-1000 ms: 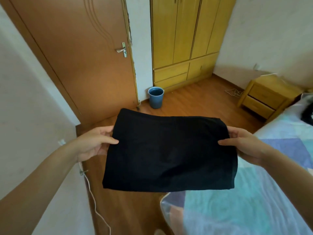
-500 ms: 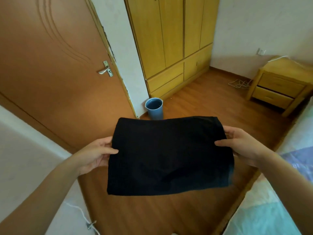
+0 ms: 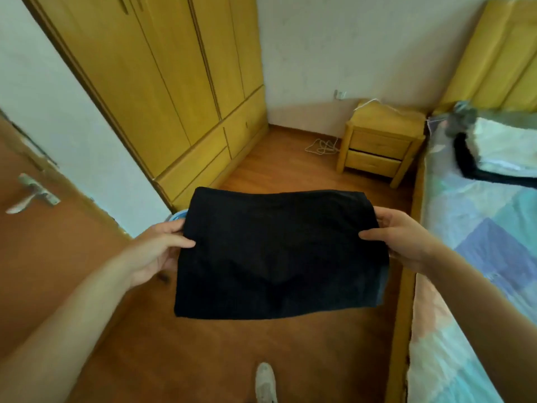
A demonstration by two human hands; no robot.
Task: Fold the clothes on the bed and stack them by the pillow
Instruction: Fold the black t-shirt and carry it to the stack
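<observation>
1. Black garment (image 3: 279, 254): folded into a flat rectangle and held in the air over the wooden floor (image 3: 220, 353), beside the bed (image 3: 482, 216) and not touching it. Gripped at both side edges, likely so the fold stays taut and square while it is carried.
2. Left hand (image 3: 158, 251): grips the garment's left edge. Thumb lies on top of the cloth; the other fingers (image 3: 165, 228) curl round the edge beneath.
3. Right hand (image 3: 404, 237): grips the right edge the same way, thumb on top and fingers wrapped behind the cloth.
4. Bed: patchwork sheet in blue and pale tones, along the right of the view, with a yellow headboard (image 3: 499, 53) at the far end.
5. Pillow (image 3: 508, 146): pale, at the head of the bed. A dark item (image 3: 470, 167) lies against its near side; whether that is a folded piece cannot be told through the blur.
6. Stage, as a judgement: folding of this piece looks done; it remains to be set down by the pillow, which is well apart from the hands.
7. Other: yellow wardrobe (image 3: 162, 91), nightstand (image 3: 380, 141), door (image 3: 43, 257), a white shoe (image 3: 266, 383) on the floor.
</observation>
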